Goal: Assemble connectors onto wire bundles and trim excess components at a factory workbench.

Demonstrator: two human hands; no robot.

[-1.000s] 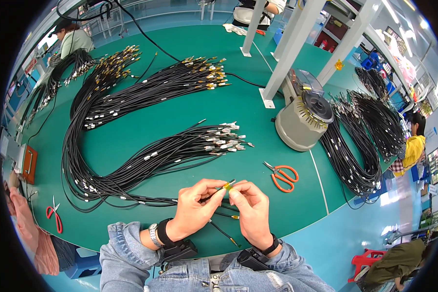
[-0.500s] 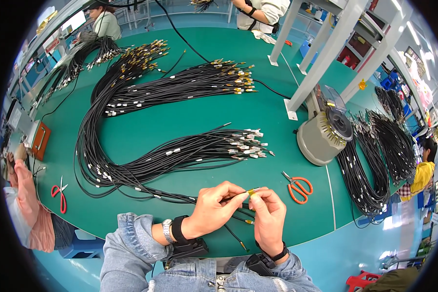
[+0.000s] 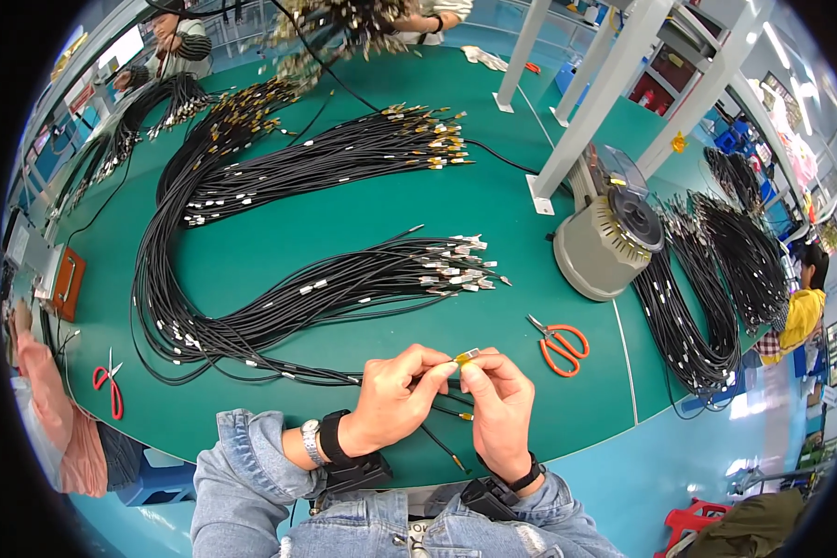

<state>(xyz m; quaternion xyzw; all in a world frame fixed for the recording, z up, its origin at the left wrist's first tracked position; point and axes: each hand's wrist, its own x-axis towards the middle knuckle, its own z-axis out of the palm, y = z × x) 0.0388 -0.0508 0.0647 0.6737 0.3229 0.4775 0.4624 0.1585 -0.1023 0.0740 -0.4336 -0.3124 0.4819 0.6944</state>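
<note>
Close to the table's near edge, my left hand pinches a black cable just behind its tip. My right hand has thumb and fingers closed on the yellow-and-metal cable end, beside the left fingertips. Below my hands, a few loose cable ends with yellow tips lie on the green table. Behind them a thick bundle of black cables bends in a U, its white-tagged ends pointing right. Another bundle with yellow ends lies farther back.
Orange-handled scissors lie right of my hands, red-handled scissors at far left. A grey round machine stands by the metal posts. More cables hang at right. Co-workers sit at the left and far sides.
Across the table, a co-worker's arm now holds up a blurred bundle of cables. The whole view has shifted slightly. My hands keep their pinch, and the yellow cable end shows more between them.
</note>
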